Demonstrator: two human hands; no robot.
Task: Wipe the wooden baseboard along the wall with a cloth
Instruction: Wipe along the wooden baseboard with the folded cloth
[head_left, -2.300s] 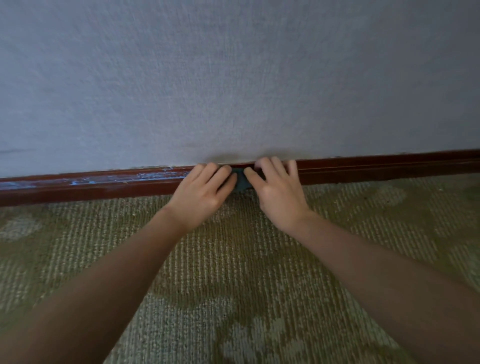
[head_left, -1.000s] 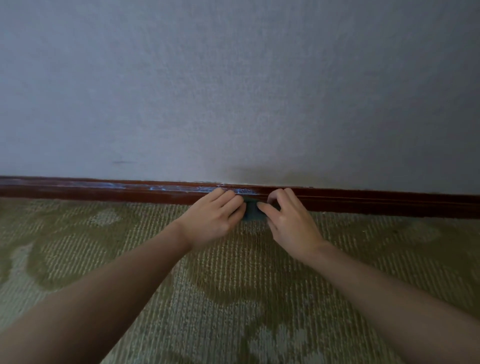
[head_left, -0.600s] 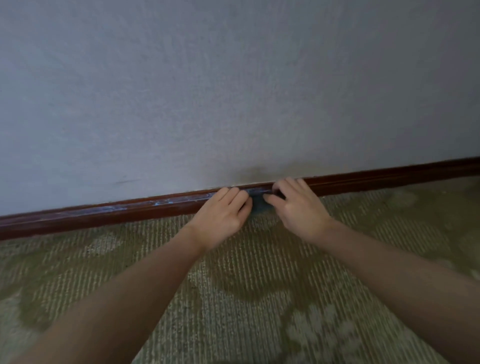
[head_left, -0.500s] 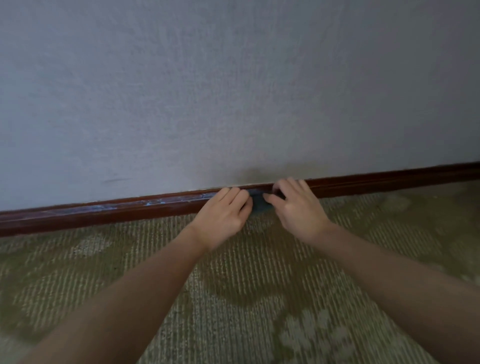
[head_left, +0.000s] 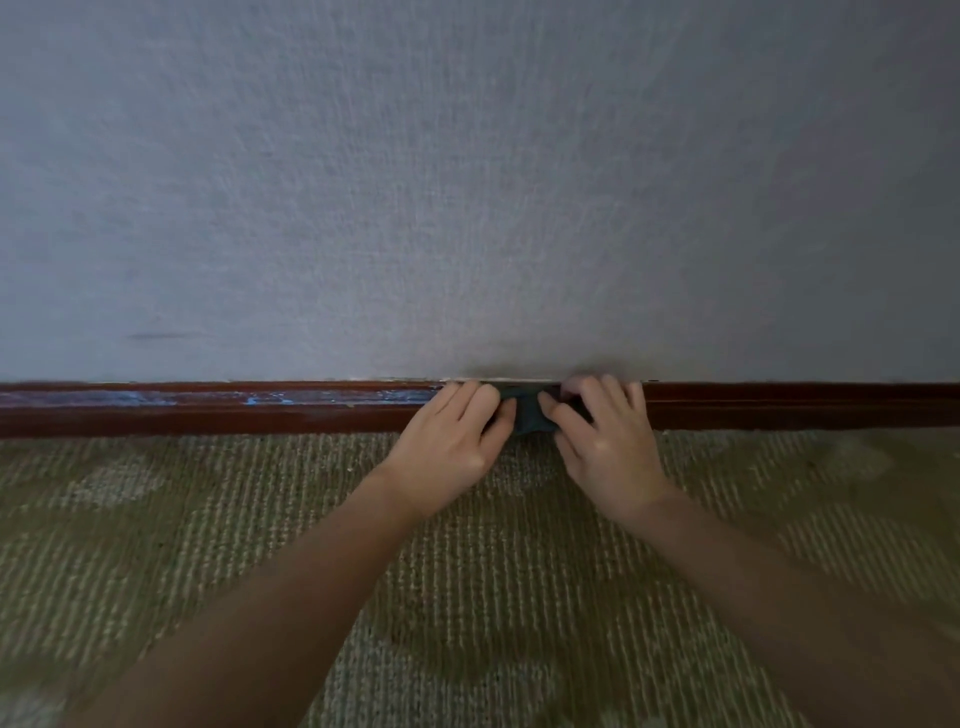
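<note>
Pressing a small dark teal cloth (head_left: 527, 414) against the wooden baseboard (head_left: 208, 413), both bare hands meet at the foot of the wall (head_left: 467, 182). The cloth sits bunched between the two sets of fingers, flat on the front face of the baseboard, with its lower edge just above the carpet (head_left: 467, 597).

The left hand (head_left: 447, 441) lies with its fingers (head_left: 470, 400) straight and pressed together, their tips on the upper part of the baseboard, and its thumb touches the cloth's left edge. The right hand (head_left: 608, 447) has its fingers (head_left: 597, 392) bent and close together over the baseboard's top edge. Its thumb reaches across onto the cloth's right side, and dark fabric shows between thumb and forefinger, so this hand pinches the cloth.

Leftward of the left fingers, the reddish-brown baseboard carries pale blue scuffs (head_left: 260, 399) along its upper band. Rightward of the right fingers, the wood looks plain and dark. Just above the fingertips, a thin pale strip (head_left: 498, 380) runs where wall meets wood. Below the fingers, both forearms stretch back over the patterned olive carpet.
</note>
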